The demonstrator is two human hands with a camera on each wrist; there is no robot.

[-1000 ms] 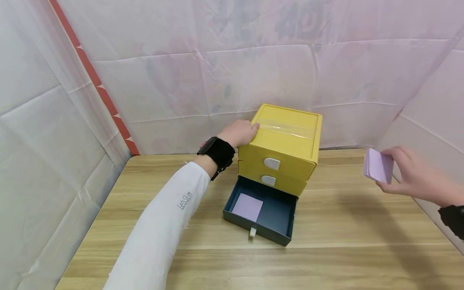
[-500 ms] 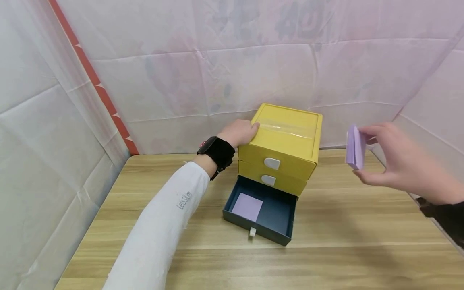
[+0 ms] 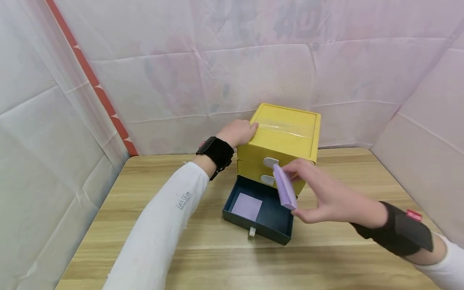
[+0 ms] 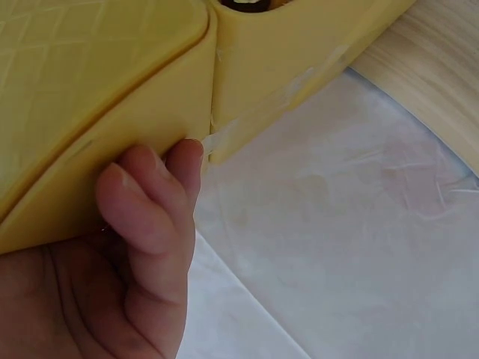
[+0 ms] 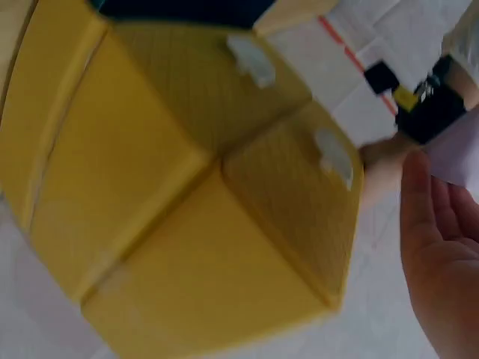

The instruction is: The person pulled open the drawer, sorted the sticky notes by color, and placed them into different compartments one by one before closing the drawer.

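Left hand (image 3: 237, 132) rests on the top left edge of the small yellow plastic drawer cabinet (image 3: 286, 137), fingers (image 4: 150, 217) curled against its side wall and pressed together, thumb not visible, black wrist strap (image 3: 216, 152) and white sleeve (image 3: 163, 229) behind it; right hand (image 3: 322, 193) holds a thin pad of lilac sticky notes (image 3: 284, 186) edge-up, pinched between thumb below and fingers above, hovering over the right part of the open dark blue bottom drawer (image 3: 262, 209), just in front of the cabinet's two shut yellow drawers with white pull tabs (image 3: 270, 162); the pad is not touching the drawer floor as far as the head view shows; a flat lilac square note (image 3: 247, 206) lies inside the drawer at its left side, apart from the held pad; drawer is pulled fully forward with its small white tab (image 3: 252, 232) at the front edge; cabinet stands on the light wood-grain table (image 3: 326, 257) near the back, white crinkled sheeting (image 3: 203, 72) around it with a red strip (image 3: 94, 80) at left; right wrist view is blurred, shows the cabinet close up and the palm only
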